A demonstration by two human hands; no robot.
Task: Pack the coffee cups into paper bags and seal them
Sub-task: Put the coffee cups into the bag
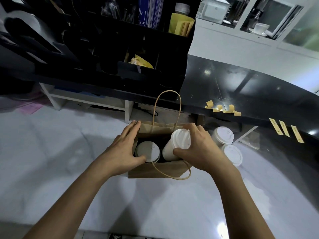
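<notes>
A brown paper bag (pixel 155 171) with twine handles stands open on the white counter. One white lidded coffee cup (pixel 148 150) sits inside it at the left. My right hand (pixel 200 149) grips a second white lidded cup (pixel 177 144), tilted and partly down in the bag's right side. My left hand (pixel 126 149) rests with straight fingers on the bag's left rim, the thumb touching the lid of the cup inside. Two more lidded cups (pixel 223 136) (pixel 232 153) stand on the counter just right of the bag.
A raised black ledge (pixel 241 90) runs behind, with several strips of yellow tape (pixel 285 131) stuck on its edge and curled pieces (pixel 222 108) on top. A black organizer rack (pixel 107 49) with yellow sleeves stands at the back left.
</notes>
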